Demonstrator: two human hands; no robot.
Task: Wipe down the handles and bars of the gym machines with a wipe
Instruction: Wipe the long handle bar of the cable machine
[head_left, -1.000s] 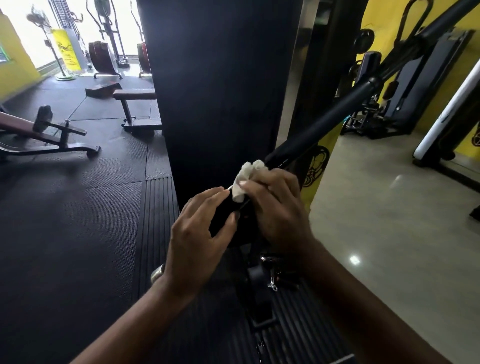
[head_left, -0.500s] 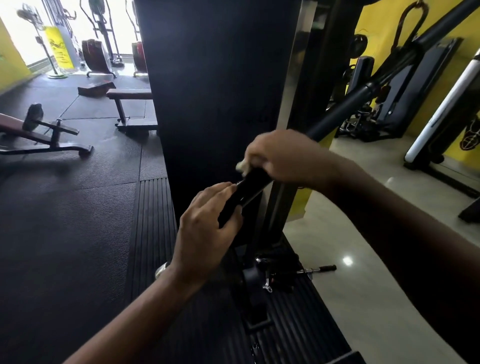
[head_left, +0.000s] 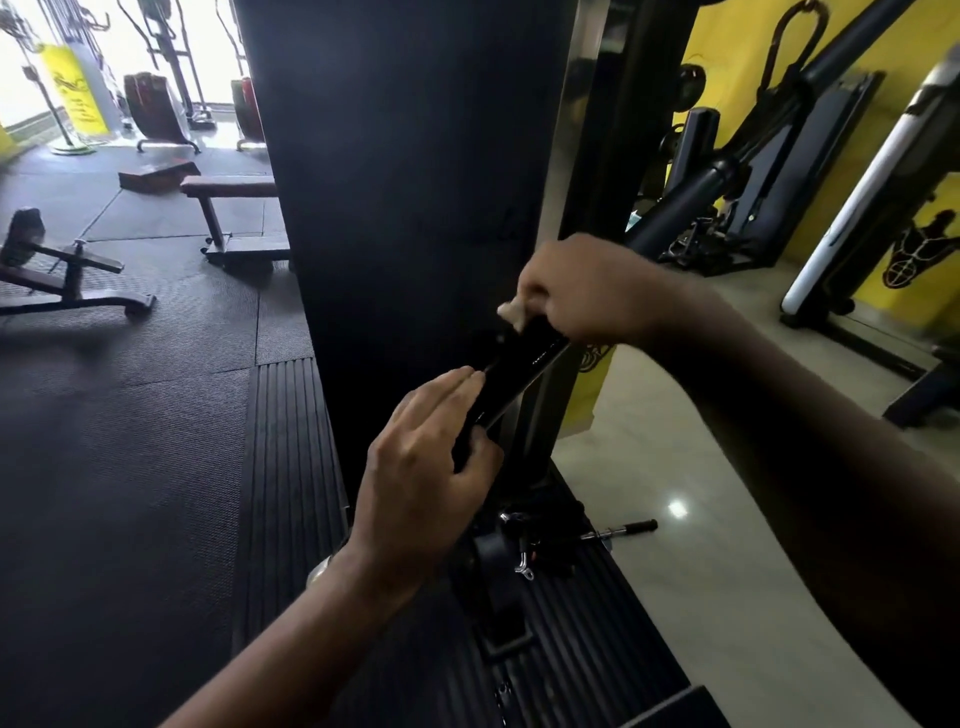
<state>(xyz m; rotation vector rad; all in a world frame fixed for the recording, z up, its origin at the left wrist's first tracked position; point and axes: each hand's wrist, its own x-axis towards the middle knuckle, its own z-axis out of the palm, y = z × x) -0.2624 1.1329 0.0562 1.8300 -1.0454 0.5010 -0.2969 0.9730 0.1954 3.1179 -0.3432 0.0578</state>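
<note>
A long black bar (head_left: 670, 221) slants from the upper right down to the middle of the view. My left hand (head_left: 431, 457) grips its lower black handle end (head_left: 511, 374), thumb on the near side. Higher up the same bar, my right hand (head_left: 582, 286) is curled round it with a white wipe (head_left: 511, 313) pressed against the bar; only a small crumpled corner of the wipe shows past my fingers.
A tall black machine panel (head_left: 405, 182) stands right behind the bar. Below lie a ribbed black footplate (head_left: 291, 493) and a cable clip with a pin (head_left: 618, 531). Benches (head_left: 228, 208) sit on black mats at left; more machines (head_left: 779, 171) line the yellow wall at right.
My right hand with the wipe has slid up the bar, away from my left hand. The left hand has kept its grip on the lower end.
</note>
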